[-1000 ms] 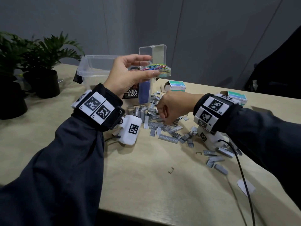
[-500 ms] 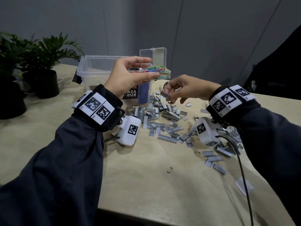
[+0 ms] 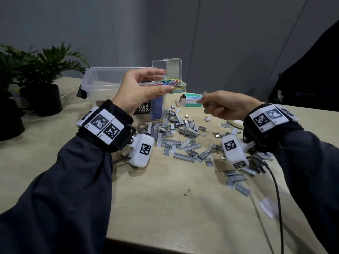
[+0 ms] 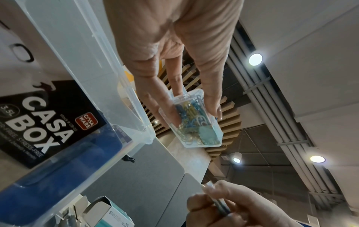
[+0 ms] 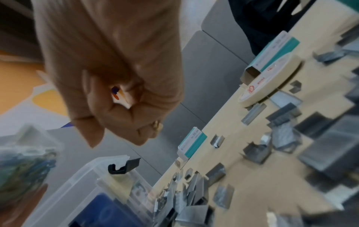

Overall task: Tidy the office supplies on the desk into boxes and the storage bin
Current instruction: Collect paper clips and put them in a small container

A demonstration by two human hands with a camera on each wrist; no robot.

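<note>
Just staples [image 3: 204, 93] between right hand [image 3: 226, 107] fingertips.

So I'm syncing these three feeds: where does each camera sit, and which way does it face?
Head: worn on the head, looking down at the desk; both sleeves and hands show.
Left wrist: under the left hand, looking up along it at the paper clip box.
Right wrist: along the right hand toward the staples.
All share the storage bin.
</note>
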